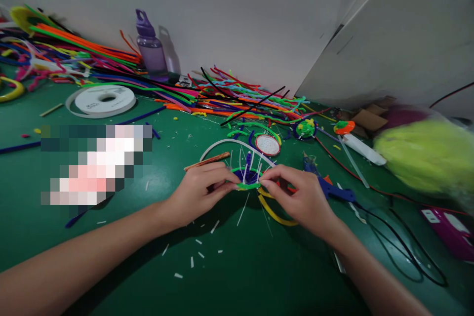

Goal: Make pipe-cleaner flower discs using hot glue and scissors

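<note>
Between my two hands is a small round pipe-cleaner piece [249,186] with a green rim, a dark blue inside and thin white strips standing up from it. My left hand [203,185] pinches its left edge between thumb and fingertips. At the right edge, the thumb and forefinger of my right hand [301,197] close on the rim near a white strip. Behind the piece curves a pale headband [222,144]. A yellow band [276,215] shows below my right hand, partly hidden by it. A brown stick [207,160] lies just beyond my left hand.
A blue glue gun [336,190] with its cable lies right of my right hand. Bundles of coloured pipe cleaners [244,96], a purple bottle [151,52] and a white ribbon spool [105,100] line the back. A bag of yellow-green material [425,153] sits at right. White scraps [192,261] dot the table.
</note>
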Available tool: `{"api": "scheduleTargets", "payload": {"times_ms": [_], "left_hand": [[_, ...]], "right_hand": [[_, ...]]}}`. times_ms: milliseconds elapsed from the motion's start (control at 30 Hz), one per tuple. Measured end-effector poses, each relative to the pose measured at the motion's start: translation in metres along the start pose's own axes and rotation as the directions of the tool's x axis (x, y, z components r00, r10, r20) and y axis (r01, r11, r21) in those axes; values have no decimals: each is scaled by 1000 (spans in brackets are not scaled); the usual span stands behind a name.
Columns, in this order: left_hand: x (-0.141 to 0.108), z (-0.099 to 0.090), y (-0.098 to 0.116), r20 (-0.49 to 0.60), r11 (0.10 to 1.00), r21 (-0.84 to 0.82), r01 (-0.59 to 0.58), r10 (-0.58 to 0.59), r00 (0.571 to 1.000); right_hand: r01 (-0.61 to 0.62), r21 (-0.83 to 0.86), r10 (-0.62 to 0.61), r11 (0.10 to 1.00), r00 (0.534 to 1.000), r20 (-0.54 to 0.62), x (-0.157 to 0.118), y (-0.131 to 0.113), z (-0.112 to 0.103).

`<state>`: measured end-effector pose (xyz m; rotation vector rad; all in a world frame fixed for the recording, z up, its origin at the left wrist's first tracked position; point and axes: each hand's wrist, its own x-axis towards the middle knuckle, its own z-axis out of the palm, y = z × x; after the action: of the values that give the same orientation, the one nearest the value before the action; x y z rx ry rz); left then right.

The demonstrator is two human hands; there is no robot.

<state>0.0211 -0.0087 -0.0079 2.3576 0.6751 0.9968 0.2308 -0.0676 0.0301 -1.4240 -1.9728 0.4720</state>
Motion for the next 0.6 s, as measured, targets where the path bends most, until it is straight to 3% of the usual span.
{"api": "scheduleTargets", "payload": {"times_ms": [200,600], "left_hand": [[1,-1,0,-4,1000,-8,-18,18,1000],[0,0,-1,16,1000,-19,-2,3,1000]], "right_hand": [[-4,-1,4,1000,999,-35,-1,-1,0],[77,-22,-76,997,997,6,-3,-1,4]]}}
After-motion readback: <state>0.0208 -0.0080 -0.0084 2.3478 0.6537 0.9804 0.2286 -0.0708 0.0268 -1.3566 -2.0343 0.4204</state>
